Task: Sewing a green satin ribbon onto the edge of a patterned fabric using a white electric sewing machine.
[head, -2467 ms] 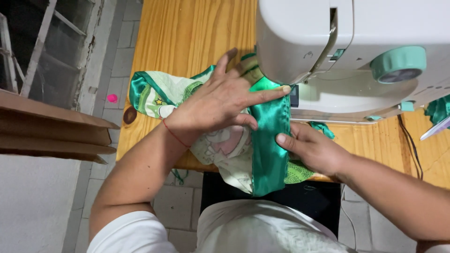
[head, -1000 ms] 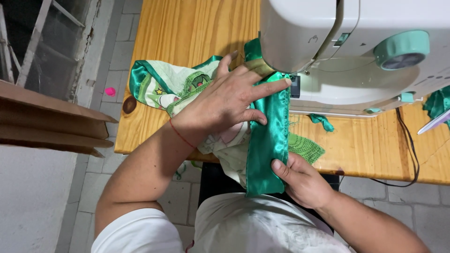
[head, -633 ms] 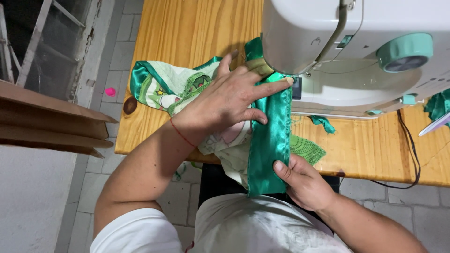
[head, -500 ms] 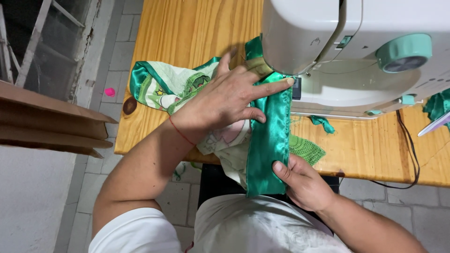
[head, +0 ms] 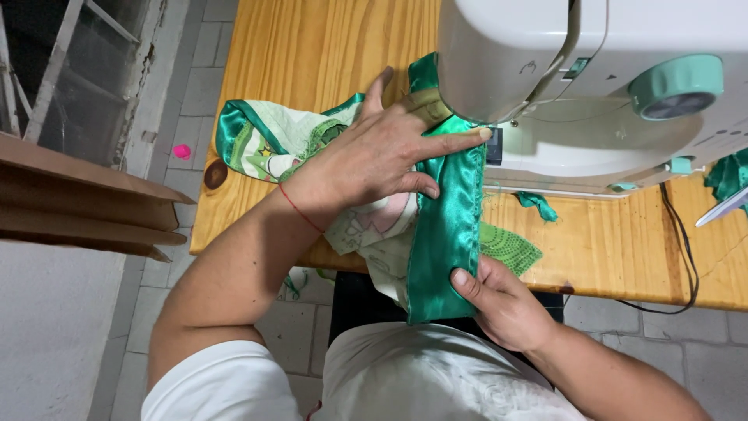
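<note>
Left hand (head: 374,156) lies flat, pressing the green fabric (head: 448,218) beside the white sewing machine (head: 576,86); right hand (head: 499,300) pinches its near end off the table (head: 312,47).

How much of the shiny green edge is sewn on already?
Done: some green satin trim already shows beyond the sewing machine, on the far side. In hand: the left hand presses the printed fabric flat at the machine, while the right hand holds the trim's near end. Left: the strip between the machine and that hand, hanging over the wooden table edge. The stitches themselves are too small to see.
</note>
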